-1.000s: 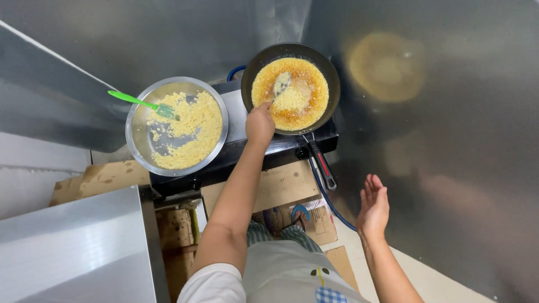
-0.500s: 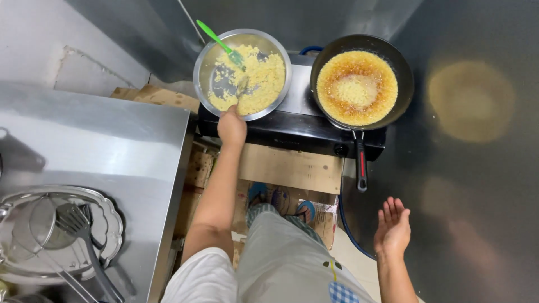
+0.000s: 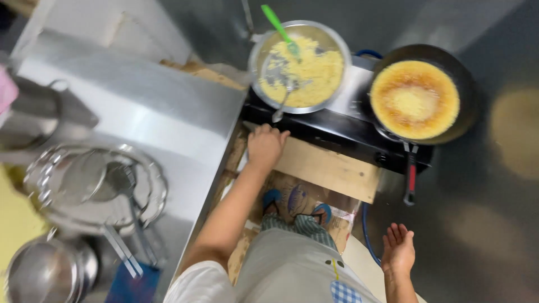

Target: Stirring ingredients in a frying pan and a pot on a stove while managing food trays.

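Observation:
My left hand (image 3: 265, 144) rests at the front left corner of the black stove (image 3: 342, 130), fingers bent over its edge, holding nothing. Just above it stands a steel bowl (image 3: 331, 39) of yellow crumbly mixture, with a green spatula (image 3: 279, 27) and a metal spoon (image 3: 282, 105) leaning in it. To the right, a black frying pan (image 3: 466, 78) holds a round yellow omelette (image 3: 415, 100); its red and black handle (image 3: 410, 180) points toward me. My right hand (image 3: 398, 248) hangs open low at the right, away from everything.
A wooden plank (image 3: 331, 168) lies below the stove front. A steel counter (image 3: 135, 112) at left carries a wire skimmer in a steel basin (image 3: 98, 182), a steel pot (image 3: 48, 272) and a steel jug (image 3: 33, 112). A grey metal wall surrounds the stove.
My left hand has drawn back from the frying pan, past the bowl, down to the stove's front corner. The view has swung left, showing the counter. My right hand stays open.

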